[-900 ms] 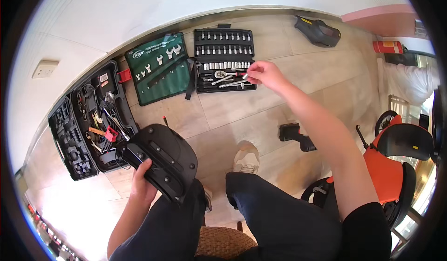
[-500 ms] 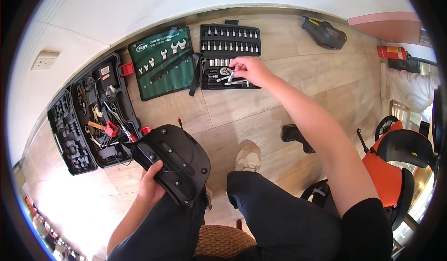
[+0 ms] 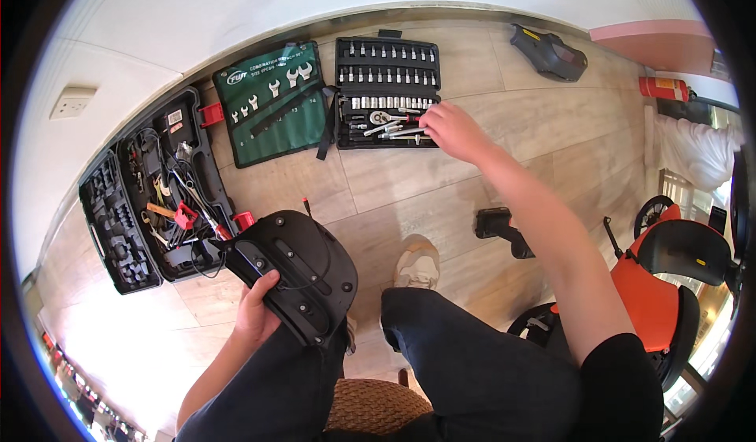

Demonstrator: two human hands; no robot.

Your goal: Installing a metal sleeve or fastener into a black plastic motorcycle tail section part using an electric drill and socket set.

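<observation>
My left hand (image 3: 256, 310) grips the lower left edge of a curved black plastic panel (image 3: 319, 265), its thumb on top. The panel rests by my left knee, studded with several bolts, and a thin red-tipped cable (image 3: 307, 207) sticks up from it. My right hand (image 3: 457, 133) is at the right edge of an open black socket set case (image 3: 387, 91); its fingers are curled, and what they hold is hidden. A ratchet (image 3: 381, 117) and several loose silver pieces (image 3: 387, 129) lie in the case's near half, reaching toward my fingertips. Rows of bits and sockets fill the rest.
A green wrench pouch (image 3: 272, 107) lies left of the case. Further left is an open black toolbox (image 3: 175, 194) full of tools and cables. A black tool (image 3: 500, 229) lies under my right forearm, a grey-black device (image 3: 550, 53) by the wall. An orange-black vehicle (image 3: 650, 300) stands at right.
My right hand has moved right from the middle of the socket case to its right edge, uncovering the ratchet handle. The left hand and the panel have barely moved.
</observation>
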